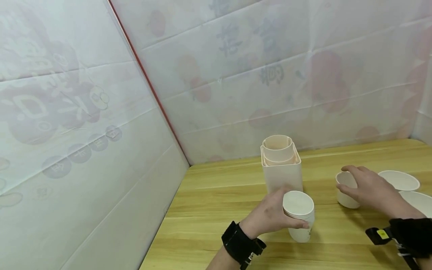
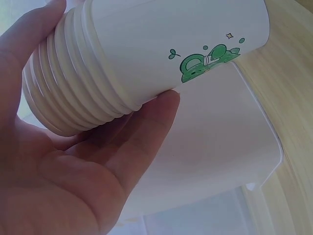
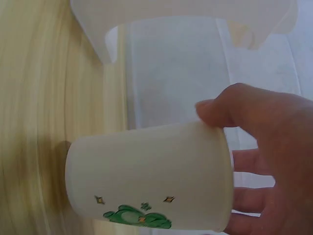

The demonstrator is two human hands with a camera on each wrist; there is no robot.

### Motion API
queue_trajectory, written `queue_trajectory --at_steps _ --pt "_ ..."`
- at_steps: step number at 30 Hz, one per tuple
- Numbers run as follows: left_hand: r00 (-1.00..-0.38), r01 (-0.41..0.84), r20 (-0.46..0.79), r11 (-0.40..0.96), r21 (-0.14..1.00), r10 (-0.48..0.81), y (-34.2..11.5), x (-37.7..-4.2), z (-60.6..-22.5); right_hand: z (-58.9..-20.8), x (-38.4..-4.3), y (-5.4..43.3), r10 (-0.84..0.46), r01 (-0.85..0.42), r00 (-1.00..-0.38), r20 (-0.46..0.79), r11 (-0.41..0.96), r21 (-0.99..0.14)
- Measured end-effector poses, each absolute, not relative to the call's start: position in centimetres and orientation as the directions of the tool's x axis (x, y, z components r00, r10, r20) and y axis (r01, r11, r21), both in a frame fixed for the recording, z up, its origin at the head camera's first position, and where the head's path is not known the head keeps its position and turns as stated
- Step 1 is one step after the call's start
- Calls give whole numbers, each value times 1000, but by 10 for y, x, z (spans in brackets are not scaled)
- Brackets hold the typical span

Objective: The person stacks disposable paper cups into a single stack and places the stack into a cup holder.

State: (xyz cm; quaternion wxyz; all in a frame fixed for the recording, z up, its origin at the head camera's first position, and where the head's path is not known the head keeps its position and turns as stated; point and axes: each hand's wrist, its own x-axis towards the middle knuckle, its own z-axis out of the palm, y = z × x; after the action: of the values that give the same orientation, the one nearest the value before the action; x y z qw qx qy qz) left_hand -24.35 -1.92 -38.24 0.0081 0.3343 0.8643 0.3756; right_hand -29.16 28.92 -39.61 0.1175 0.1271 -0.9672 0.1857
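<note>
My left hand [image 1: 268,213] grips a stack of white paper cups [image 1: 299,206] from its left side, thumb across the front. Several nested rims show in the left wrist view, and a green cartoon print marks the outer cup [image 2: 137,49]. To the right, my right hand [image 1: 376,190] holds a single paper cup [image 1: 347,197] by its rim. In the right wrist view the thumb lies at one side of the rim of that cup [image 3: 146,171] and the other fingers at the opposite side. Its base is at the wooden table.
Behind the stack stands a pale square container [image 1: 283,178] with a round tube [image 1: 278,153] rising from its top. Two white round dishes, one the far dish [image 1: 399,180] and one the near dish [image 1: 418,202], lie by my right wrist. Printed sheeting [image 1: 236,82] walls the wooden table [image 1: 202,210].
</note>
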Motion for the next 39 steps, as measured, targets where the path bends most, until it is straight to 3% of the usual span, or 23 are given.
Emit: queue_trajectory --at_steps 11,26,33,39 --pt "-790 552 223 504 664 572 -19 -246 -383 -380 -284 272 -182 -391 -858 481 838 -381" --pt "-789 541 210 492 682 577 -19 -247 -382 -334 -240 238 -93 -567 -695 713 681 -464" --pt "-776 553 219 472 686 592 -19 -249 -381 -324 -229 220 -156 -721 -556 817 579 -380" --pt "-778 553 218 477 683 590 -18 -250 -382 -325 -228 212 -184 -753 -537 823 545 -369"
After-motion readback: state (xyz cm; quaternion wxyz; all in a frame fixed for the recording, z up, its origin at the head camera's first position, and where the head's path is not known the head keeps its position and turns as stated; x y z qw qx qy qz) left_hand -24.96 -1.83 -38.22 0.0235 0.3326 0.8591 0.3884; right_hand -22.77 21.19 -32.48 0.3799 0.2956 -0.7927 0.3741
